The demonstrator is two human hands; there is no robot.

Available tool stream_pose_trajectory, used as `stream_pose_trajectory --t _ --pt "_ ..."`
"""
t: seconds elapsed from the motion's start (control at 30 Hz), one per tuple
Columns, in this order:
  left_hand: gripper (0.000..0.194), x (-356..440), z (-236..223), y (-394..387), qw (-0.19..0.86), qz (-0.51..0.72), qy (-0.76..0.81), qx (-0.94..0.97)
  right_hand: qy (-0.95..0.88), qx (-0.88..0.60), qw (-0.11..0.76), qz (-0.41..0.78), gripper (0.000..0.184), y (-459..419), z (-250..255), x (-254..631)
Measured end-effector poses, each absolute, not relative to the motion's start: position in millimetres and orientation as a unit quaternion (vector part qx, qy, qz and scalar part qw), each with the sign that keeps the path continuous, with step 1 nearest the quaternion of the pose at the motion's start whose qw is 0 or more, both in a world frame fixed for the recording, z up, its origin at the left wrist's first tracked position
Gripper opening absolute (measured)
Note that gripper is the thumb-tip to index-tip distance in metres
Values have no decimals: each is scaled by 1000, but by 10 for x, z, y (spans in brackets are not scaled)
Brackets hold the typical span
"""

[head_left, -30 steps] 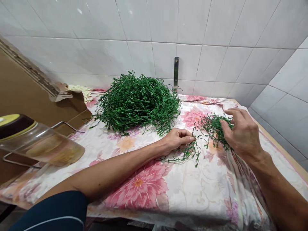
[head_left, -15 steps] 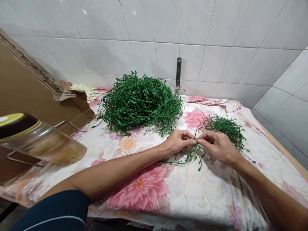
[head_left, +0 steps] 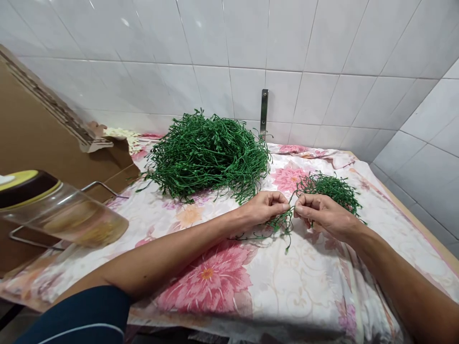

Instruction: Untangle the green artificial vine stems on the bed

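Note:
A large tangled heap of thin artificial green vine (head_left: 208, 157) lies on the floral cloth (head_left: 287, 286), ahead and to the left of my hands. My left hand (head_left: 265, 209) and my right hand (head_left: 320, 212) face each other at the middle of the cloth. Their fingertips nearly meet, and both pinch a loose green vine sprig (head_left: 279, 225) whose strands hang below them. Just beyond my right hand rests a smaller green vine clump (head_left: 328, 187), which my hand does not appear to touch.
A glass jar with a dark and yellow lid (head_left: 60, 215) sits in a wire rack at the left, by a brown cardboard sheet (head_left: 43, 143). White wall tiles (head_left: 215, 43) with a metal bracket (head_left: 264, 112) rise behind. A wooden edge (head_left: 423, 229) runs along the right.
Over the last second my right hand has left the smaller clump and moved left to the sprig at my left hand. The fingers of both hands now pinch close together.

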State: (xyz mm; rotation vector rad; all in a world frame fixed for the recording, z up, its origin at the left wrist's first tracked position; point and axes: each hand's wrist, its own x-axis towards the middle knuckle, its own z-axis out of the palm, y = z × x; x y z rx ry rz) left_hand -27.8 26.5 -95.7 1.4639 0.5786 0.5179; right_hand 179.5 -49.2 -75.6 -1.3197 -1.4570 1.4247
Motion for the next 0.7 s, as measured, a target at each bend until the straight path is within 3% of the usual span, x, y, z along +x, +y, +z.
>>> stream_pose_trajectory --t 0.33,0.7 --pt "37 -277 -963 260 614 243 289 693 -522 -554 369 533 41 -474 -864 1738" --pt "43 -357 -887 341 741 135 246 611 -490 -518 368 598 25 -489 -837 1675"
